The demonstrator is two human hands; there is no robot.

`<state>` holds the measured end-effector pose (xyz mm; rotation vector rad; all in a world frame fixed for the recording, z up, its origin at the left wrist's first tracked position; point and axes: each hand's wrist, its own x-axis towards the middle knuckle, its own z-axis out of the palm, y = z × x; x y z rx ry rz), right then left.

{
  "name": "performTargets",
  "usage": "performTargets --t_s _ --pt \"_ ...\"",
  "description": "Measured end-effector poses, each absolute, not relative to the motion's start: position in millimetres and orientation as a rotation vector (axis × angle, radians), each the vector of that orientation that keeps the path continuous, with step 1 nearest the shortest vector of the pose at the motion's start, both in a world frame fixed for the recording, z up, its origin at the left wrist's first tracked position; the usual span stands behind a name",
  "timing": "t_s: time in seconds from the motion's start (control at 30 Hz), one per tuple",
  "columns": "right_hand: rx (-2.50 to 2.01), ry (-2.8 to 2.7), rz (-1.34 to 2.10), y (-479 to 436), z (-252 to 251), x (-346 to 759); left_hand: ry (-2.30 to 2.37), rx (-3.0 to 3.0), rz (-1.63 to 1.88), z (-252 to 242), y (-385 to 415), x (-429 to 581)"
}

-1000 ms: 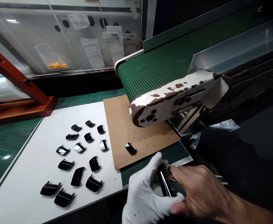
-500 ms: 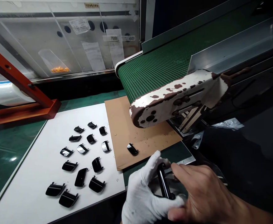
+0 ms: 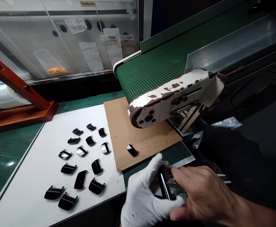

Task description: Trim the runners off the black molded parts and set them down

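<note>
My left hand [image 3: 142, 192], in a white cotton glove, holds a glossy black plastic part [image 3: 163, 182] upright at the bottom of the view. My right hand [image 3: 199, 192], bare, is to its right, with the fingers pressed on the part's upper end. The part's back is partly hidden by my fingers. Another black part [image 3: 132, 150] lies on a brown cardboard sheet [image 3: 149, 136] just ahead of my hands. Several similar parts [image 3: 81, 151] lie in loose rows on a white sheet [image 3: 31, 179] to the left.
A green mesh conveyor belt [image 3: 157, 74] with a chipped white-and-brown end frame [image 3: 171, 97] overhangs the cardboard. An orange-red metal stand [image 3: 12, 91] is at the left, on a green mat [image 3: 5, 151]. Behind is a transparent panel [image 3: 57, 41] with papers taped on.
Both hands keep hold of the black part, with little movement between them. The whole view has shifted slightly with my head.
</note>
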<state>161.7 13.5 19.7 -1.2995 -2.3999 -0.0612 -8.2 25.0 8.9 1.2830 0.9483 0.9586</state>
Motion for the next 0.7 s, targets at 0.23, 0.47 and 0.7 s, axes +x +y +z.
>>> performTargets --t_s 0.23,0.47,0.7 --pt "-1.246 -2.428 -0.085 12.7 17.1 163.3 0.952 1.288 0.920 -2.1 24.6 -10.8" --pt "-1.284 -2.251 -0.057 10.9 13.4 161.5 0.862 1.334 0.939 5.5 26.4 -7.6" --pt "-1.332 -2.318 -0.026 9.3 16.0 162.9 0.899 1.389 0.893 6.7 26.6 -7.9"
